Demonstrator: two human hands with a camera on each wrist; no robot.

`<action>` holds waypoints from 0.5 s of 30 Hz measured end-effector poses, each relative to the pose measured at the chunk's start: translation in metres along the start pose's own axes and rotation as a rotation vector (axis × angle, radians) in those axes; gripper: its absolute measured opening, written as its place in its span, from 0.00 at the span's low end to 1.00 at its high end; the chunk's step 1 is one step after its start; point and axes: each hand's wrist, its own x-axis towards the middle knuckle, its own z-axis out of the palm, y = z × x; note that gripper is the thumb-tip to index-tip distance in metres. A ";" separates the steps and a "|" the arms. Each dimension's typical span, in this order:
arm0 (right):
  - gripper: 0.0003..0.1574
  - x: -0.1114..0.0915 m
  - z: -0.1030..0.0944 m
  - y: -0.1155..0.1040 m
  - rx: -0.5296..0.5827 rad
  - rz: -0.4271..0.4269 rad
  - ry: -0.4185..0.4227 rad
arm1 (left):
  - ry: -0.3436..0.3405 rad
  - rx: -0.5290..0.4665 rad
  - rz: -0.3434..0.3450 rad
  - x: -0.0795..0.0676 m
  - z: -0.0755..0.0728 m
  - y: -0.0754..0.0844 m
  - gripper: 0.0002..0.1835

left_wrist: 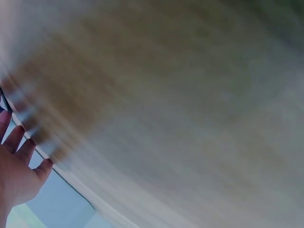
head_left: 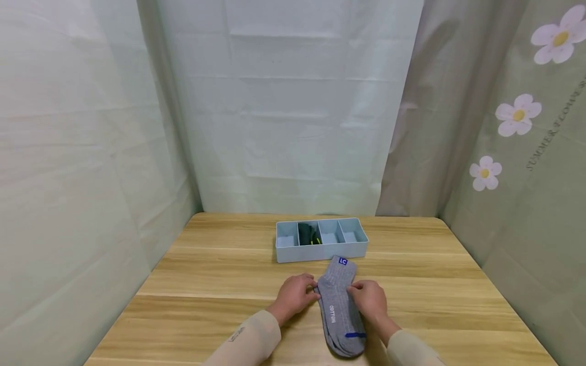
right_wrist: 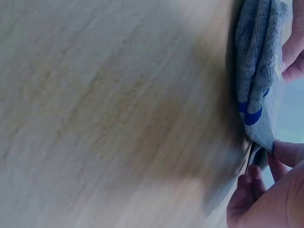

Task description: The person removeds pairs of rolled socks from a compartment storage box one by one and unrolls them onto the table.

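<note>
A pair of grey socks [head_left: 340, 300] lies flat and stacked on the wooden table, cuffs pointing away, toes near me. White COTTON lettering, a blue toe stripe and a blue LC label mark the top one. My left hand [head_left: 296, 295] is at the socks' left edge, fingertips right at the fabric; the left wrist view shows its fingers [left_wrist: 24, 151] loosely spread. On the other side, my right hand [head_left: 370, 301] pinches the right edge between thumb and fingertips. In the right wrist view that edge is drawn up slightly at the thumb [right_wrist: 286, 151].
Just beyond the cuffs stands a light blue box [head_left: 320, 252] divided into compartments. A rolled dark green bundle [head_left: 305, 234] with yellow marks sits in its second compartment from the left. Pale curtains [head_left: 293, 112] enclose the table [head_left: 206, 284] at the back and sides.
</note>
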 end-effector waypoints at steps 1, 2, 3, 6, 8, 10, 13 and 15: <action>0.07 0.000 0.000 0.000 0.000 0.002 0.004 | -0.002 0.000 0.001 0.000 0.000 0.000 0.13; 0.07 0.001 -0.001 0.001 0.002 0.005 0.008 | -0.008 -0.002 -0.004 0.000 -0.001 0.000 0.13; 0.07 0.001 -0.001 0.001 0.005 0.007 0.009 | -0.014 -0.006 -0.008 0.000 -0.001 0.001 0.13; 0.07 0.001 -0.001 0.003 0.022 0.016 0.001 | -0.029 -0.009 -0.020 0.001 -0.002 0.001 0.13; 0.08 0.002 -0.002 0.004 0.046 0.027 -0.009 | -0.034 -0.009 -0.027 0.000 -0.001 0.001 0.13; 0.08 0.002 -0.003 0.004 0.076 0.043 -0.022 | -0.034 -0.012 -0.028 0.000 -0.001 0.001 0.13; 0.08 0.002 -0.005 0.006 0.116 0.074 -0.043 | -0.028 -0.014 -0.027 0.000 -0.001 0.001 0.13; 0.09 0.003 -0.006 0.007 0.142 0.103 -0.065 | -0.024 -0.013 -0.024 0.000 0.000 0.001 0.13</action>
